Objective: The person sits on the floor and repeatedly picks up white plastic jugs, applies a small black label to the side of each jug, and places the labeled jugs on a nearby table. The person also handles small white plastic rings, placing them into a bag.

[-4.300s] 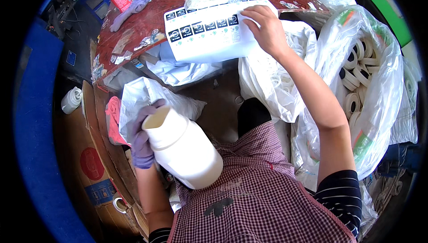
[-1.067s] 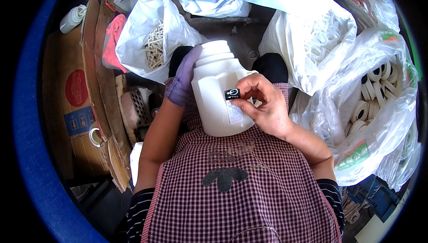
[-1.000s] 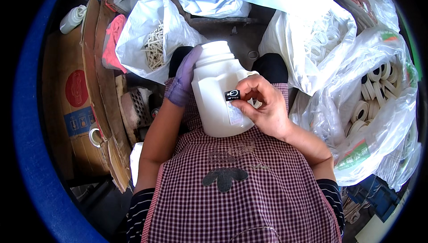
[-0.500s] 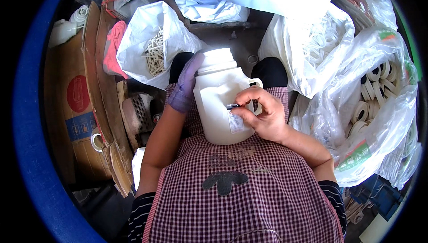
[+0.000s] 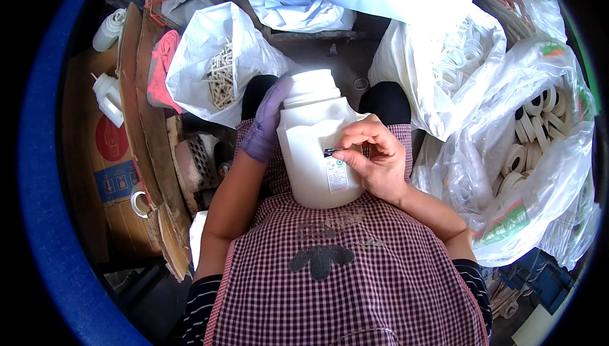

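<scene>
A white plastic jug point(image 5: 314, 131) with a wide ribbed screw neck rests tilted back on my lap. My left hand point(image 5: 262, 121), in a purple glove, is closed against the jug's upper left side by the neck. My right hand point(image 5: 380, 159) is bare and pinches a small dark flat piece point(image 5: 330, 152) between thumb and fingers; its kind is not clear. That piece lies against the jug's front, just above a small printed label point(image 5: 336, 175). The right hand covers most of the jug's handle.
Left stands an open cardboard box point(image 5: 120, 219) with white bottles point(image 5: 109, 100) over it. A white sack point(image 5: 190, 48) of small white parts is ahead. On the right are a sack of rings point(image 5: 406, 60) and a clear bag point(image 5: 469, 175) of white rings.
The jug has turned slightly, so more of its label shows. My right hand has shifted a little, still pinching the dark piece. Over the box, one bottle has moved and another has appeared.
</scene>
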The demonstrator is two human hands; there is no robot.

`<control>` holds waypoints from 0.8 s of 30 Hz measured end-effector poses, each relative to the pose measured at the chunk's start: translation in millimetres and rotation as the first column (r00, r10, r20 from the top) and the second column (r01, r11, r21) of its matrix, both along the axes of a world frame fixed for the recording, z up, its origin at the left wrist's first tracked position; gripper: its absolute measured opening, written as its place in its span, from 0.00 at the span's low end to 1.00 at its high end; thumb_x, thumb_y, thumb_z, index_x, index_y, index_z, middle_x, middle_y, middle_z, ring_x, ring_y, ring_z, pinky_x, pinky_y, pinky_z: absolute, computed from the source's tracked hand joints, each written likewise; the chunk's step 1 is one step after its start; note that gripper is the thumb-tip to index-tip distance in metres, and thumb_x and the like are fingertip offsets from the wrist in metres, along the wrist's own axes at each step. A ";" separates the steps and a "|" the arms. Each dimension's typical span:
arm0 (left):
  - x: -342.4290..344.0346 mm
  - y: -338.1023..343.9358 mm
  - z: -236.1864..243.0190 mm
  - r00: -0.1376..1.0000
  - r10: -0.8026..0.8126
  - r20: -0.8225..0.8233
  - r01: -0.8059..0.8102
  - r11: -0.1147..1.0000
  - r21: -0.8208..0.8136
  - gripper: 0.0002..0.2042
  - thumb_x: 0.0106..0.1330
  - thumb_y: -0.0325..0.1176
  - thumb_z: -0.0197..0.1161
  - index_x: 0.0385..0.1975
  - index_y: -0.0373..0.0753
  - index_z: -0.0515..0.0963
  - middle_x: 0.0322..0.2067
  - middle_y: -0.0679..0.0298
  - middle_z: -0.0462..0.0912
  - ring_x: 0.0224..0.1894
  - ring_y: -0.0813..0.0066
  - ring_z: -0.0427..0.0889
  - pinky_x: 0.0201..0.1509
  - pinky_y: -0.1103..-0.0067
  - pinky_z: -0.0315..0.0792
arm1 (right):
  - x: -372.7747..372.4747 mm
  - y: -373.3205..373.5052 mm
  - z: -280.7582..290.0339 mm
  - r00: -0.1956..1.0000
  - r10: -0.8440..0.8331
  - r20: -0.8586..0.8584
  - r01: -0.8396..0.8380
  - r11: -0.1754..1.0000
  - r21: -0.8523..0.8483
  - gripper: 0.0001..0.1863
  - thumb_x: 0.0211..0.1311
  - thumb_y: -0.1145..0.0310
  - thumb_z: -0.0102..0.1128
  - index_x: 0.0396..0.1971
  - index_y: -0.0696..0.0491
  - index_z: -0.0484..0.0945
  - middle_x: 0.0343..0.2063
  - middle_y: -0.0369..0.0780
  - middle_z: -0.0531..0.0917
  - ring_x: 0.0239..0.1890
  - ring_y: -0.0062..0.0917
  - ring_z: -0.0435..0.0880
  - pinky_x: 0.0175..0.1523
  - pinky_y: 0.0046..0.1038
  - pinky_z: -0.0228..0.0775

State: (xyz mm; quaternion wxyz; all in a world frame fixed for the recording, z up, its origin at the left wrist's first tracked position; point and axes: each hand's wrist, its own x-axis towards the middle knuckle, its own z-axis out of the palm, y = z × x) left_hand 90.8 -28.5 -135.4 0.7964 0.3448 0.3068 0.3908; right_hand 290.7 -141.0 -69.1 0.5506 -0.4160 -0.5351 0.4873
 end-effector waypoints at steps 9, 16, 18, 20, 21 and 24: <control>0.4 2.6 -3.4 1.000 -0.023 0.001 0.023 0.998 0.057 0.33 0.73 0.56 0.47 0.62 0.30 0.69 0.56 0.50 0.78 0.55 0.61 0.80 0.61 0.68 0.73 | -2.0 -2.9 -2.7 1.000 -0.003 -0.017 0.003 1.000 -0.006 0.16 0.53 0.81 0.73 0.42 0.56 0.81 0.37 0.33 0.80 0.38 0.15 0.79 0.47 0.18 0.72; 2.3 -1.5 5.0 1.000 -0.008 0.003 0.008 0.998 0.064 0.27 0.74 0.49 0.45 0.59 0.31 0.71 0.54 0.52 0.78 0.55 0.65 0.79 0.60 0.71 0.73 | -1.7 -1.8 -7.6 0.997 -0.024 0.072 0.020 0.998 0.061 0.20 0.51 0.79 0.74 0.45 0.55 0.80 0.35 0.33 0.80 0.32 0.13 0.75 0.42 0.17 0.70; 3.6 -5.5 8.0 0.998 0.012 0.058 -0.011 1.000 -0.025 0.25 0.75 0.46 0.44 0.58 0.32 0.72 0.53 0.53 0.79 0.54 0.66 0.79 0.60 0.72 0.72 | -1.1 1.2 -2.2 0.985 -0.009 0.172 -0.013 0.992 0.123 0.23 0.50 0.77 0.75 0.47 0.54 0.79 0.36 0.34 0.78 0.29 0.14 0.72 0.37 0.18 0.69; 3.3 -8.7 6.1 0.995 0.038 0.097 -0.025 0.990 -0.139 0.25 0.74 0.46 0.44 0.58 0.31 0.72 0.53 0.53 0.79 0.54 0.66 0.79 0.60 0.72 0.72 | -0.8 7.5 7.9 0.960 -0.018 0.280 -0.029 0.986 0.162 0.26 0.48 0.75 0.76 0.49 0.53 0.78 0.36 0.35 0.76 0.26 0.14 0.69 0.34 0.19 0.67; 2.5 -9.7 5.5 0.996 0.028 0.080 -0.019 0.994 -0.109 0.25 0.74 0.46 0.44 0.58 0.31 0.72 0.53 0.53 0.79 0.54 0.66 0.79 0.60 0.72 0.72 | -0.8 13.4 16.0 0.941 -0.032 0.337 -0.028 0.985 0.170 0.27 0.48 0.75 0.77 0.50 0.53 0.77 0.36 0.35 0.75 0.25 0.15 0.68 0.33 0.20 0.67; -1.4 -12.1 2.5 0.998 0.018 0.062 -0.014 0.998 -0.067 0.24 0.74 0.45 0.44 0.58 0.31 0.72 0.53 0.52 0.79 0.54 0.65 0.79 0.60 0.72 0.72 | -1.4 31.6 26.0 0.923 -0.047 0.383 0.044 0.999 0.018 0.30 0.47 0.67 0.79 0.51 0.52 0.75 0.35 0.35 0.68 0.23 0.17 0.65 0.28 0.21 0.65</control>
